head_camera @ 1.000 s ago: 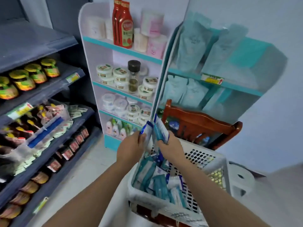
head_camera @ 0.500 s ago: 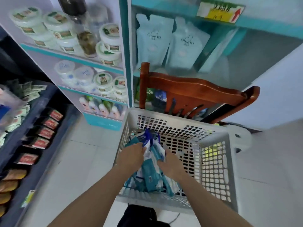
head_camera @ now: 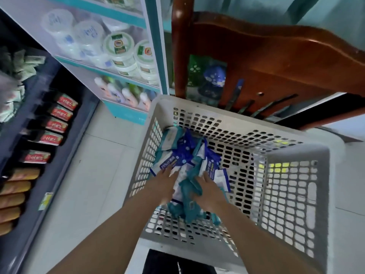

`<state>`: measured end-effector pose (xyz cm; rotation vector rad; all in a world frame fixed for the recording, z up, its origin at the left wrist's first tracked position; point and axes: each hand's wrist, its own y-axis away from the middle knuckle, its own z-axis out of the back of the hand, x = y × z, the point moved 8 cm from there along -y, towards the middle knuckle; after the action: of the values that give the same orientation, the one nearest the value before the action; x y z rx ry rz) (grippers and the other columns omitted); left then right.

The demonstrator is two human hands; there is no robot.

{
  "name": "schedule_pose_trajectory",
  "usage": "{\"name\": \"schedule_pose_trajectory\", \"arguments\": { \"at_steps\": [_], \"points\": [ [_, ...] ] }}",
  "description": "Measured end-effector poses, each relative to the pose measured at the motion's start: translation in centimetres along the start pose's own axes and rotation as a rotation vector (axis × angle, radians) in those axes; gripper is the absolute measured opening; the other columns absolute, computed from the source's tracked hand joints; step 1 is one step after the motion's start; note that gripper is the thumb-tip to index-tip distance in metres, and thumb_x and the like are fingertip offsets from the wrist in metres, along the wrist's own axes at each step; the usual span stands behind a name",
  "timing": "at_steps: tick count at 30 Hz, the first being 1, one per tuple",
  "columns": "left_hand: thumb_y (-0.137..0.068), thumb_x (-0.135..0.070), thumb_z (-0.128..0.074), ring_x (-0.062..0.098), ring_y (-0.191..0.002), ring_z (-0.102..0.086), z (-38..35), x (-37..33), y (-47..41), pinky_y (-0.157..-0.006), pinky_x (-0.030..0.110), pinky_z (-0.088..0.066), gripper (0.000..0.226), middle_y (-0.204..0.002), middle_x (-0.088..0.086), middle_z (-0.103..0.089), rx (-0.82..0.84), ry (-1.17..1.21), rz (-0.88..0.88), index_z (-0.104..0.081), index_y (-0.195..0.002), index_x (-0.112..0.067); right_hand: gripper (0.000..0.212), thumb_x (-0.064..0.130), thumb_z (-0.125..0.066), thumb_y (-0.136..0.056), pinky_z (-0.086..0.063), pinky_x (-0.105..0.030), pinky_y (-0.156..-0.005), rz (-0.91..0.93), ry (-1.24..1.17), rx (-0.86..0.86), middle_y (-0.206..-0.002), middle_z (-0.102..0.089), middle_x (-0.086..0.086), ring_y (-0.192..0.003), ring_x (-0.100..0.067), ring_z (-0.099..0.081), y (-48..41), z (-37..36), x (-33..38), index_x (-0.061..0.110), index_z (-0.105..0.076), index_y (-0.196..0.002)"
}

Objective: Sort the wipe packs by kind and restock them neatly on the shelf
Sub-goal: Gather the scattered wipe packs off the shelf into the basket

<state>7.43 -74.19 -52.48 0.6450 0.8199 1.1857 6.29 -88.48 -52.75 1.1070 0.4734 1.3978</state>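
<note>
Both my hands are down inside a white perforated basket [head_camera: 256, 138]. Between them is a bunch of teal wipe packs [head_camera: 190, 196], pressed from the left by my left hand [head_camera: 165, 182] and from the right by my right hand [head_camera: 210, 189]. My left fingertips also rest on a blue and white wipe pack marked 75% [head_camera: 167, 164]. More blue wipe packs [head_camera: 185, 149] lie heaped in the basket's far left corner. The view is blurred and my fingers' grip is partly hidden by the packs.
A brown wooden chair [head_camera: 266, 56] stands just behind the basket. A white and teal shelf [head_camera: 152, 56] with tubs and bottles is at the upper left. A dark shelf [head_camera: 51, 119] with red packets runs along the left, above pale floor tiles [head_camera: 94, 175].
My hands have dropped from above the basket rim down into the basket with the packs. The camera has tilted steeply down and closer, so the upper shelves have left the view.
</note>
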Motion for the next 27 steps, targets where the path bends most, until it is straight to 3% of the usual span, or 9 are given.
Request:
{"name": "schedule_pose_trajectory", "arguments": {
  "at_steps": [4, 6, 9, 17, 21, 27],
  "points": [
    [-0.095, -0.023, -0.053, 0.029, -0.132, -0.034, 2.5, -0.4, 1.8, -0.099, 0.045, -0.044, 0.041, -0.146, 0.01, -0.034, -0.161, -0.017, 0.033, -0.041, -0.133, -0.012, 0.064, 0.034, -0.049, -0.097, -0.03, -0.035, -0.114, 0.068, 0.008, -0.062, -0.161, -0.009, -0.006, -0.146, -0.024, -0.018, 1.7, 1.7, 1.5, 0.021, -0.02, -0.152],
    [-0.094, -0.021, -0.053, 0.026, -0.125, -0.041, 4.0, -0.8, 3.6, -0.094, 0.043, -0.048, 0.032, -0.132, 0.007, -0.044, -0.227, -0.009, 0.064, -0.049, -0.124, -0.012, 0.059, 0.034, -0.048, -0.097, -0.033, -0.036, -0.111, 0.104, 0.048, -0.111, -0.154, -0.03, -0.007, -0.14, -0.024, -0.032, 3.0, 2.8, 2.5, 0.019, -0.026, -0.15],
    [-0.092, -0.017, -0.056, 0.023, -0.12, -0.047, 6.3, -1.0, 6.6, -0.09, 0.04, -0.05, 0.03, -0.123, 0.003, -0.052, -0.327, 0.001, 0.131, -0.054, -0.122, -0.016, 0.057, 0.033, -0.049, -0.098, -0.04, -0.032, -0.104, 0.131, 0.088, -0.18, -0.146, -0.044, -0.005, -0.13, -0.021, -0.046, 5.2, 4.7, 3.9, 0.021, -0.028, -0.149],
    [-0.089, -0.016, -0.057, 0.025, -0.113, -0.052, 11.7, 0.3, 18.4, -0.084, 0.034, -0.048, 0.033, -0.117, 0.004, -0.055, -0.523, 0.011, 0.372, -0.055, -0.122, -0.016, 0.045, 0.035, -0.053, -0.095, -0.051, -0.036, -0.089, 0.326, 0.367, -0.374, -0.118, -0.06, -0.006, -0.11, -0.023, -0.057, 12.3, 9.4, 11.5, 0.014, -0.047, -0.134],
    [-0.093, -0.027, -0.057, 0.024, -0.111, -0.054, 12.9, 3.8, 25.4, -0.085, 0.033, -0.048, 0.03, -0.117, 0.003, -0.056, -0.57, 0.101, 0.518, -0.056, -0.121, -0.017, 0.034, 0.033, -0.051, -0.094, -0.05, -0.037, -0.089, 0.503, 0.493, -0.466, -0.116, -0.058, -0.005, -0.112, -0.024, -0.054, 16.2, 10.6, 18.6, 0.018, -0.049, -0.124],
    [-0.095, -0.023, -0.051, 0.03, -0.109, -0.056, 13.9, 10.3, 37.8, -0.084, 0.038, -0.049, 0.023, -0.117, 0.008, -0.055, -0.743, 0.149, 0.72, -0.058, -0.115, -0.013, 0.043, 0.036, -0.053, -0.093, -0.042, -0.036, -0.093, 0.76, 0.633, -0.586, -0.124, -0.056, -0.004, -0.116, -0.024, -0.051, 21.7, 10.0, 31.2, 0.019, -0.046, -0.131]
  ]
}}
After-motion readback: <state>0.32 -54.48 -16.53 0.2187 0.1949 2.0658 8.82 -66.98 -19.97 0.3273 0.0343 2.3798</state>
